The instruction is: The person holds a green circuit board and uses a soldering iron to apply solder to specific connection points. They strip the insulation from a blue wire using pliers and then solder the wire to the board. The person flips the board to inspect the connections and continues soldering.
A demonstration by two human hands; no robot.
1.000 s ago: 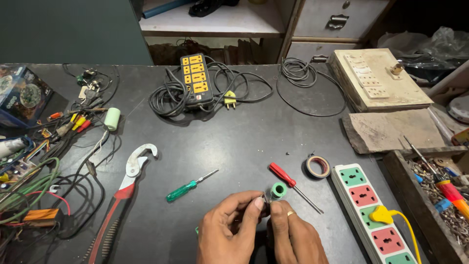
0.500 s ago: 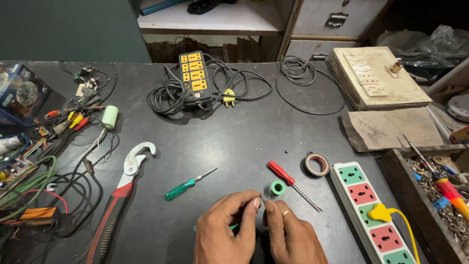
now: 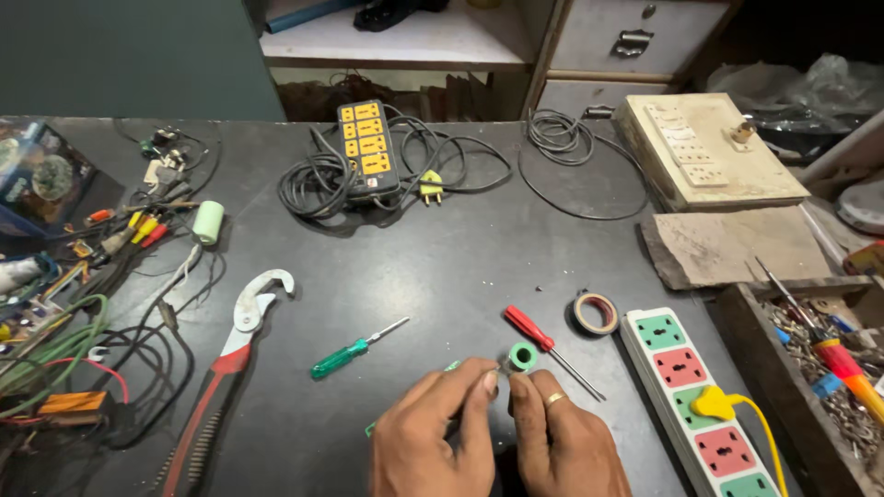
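My left hand (image 3: 440,433) and my right hand (image 3: 562,442) meet at the near table edge, fingertips pinched together on a small dark part (image 3: 502,375) that the fingers mostly hide. A thin green piece (image 3: 370,428) pokes out from under my left hand. There is a ring on a finger of my right hand. Just beyond the fingertips lies a small green tape roll (image 3: 523,355). A red-handled screwdriver (image 3: 529,328) lies beside it, and a green-handled screwdriver (image 3: 343,359) lies to the left.
A white power strip (image 3: 677,368) with green and red sockets and a yellow plug (image 3: 715,402) is at right, with a tape roll (image 3: 596,313) near it. Red-handled pliers wrench (image 3: 230,354), tangled wires (image 3: 64,350), a black-and-yellow power strip (image 3: 366,147), a switch board (image 3: 704,152) and a parts box (image 3: 820,368) surround.
Both hands stay pinched together on the small part and have shifted slightly toward me, away from the green tape roll.
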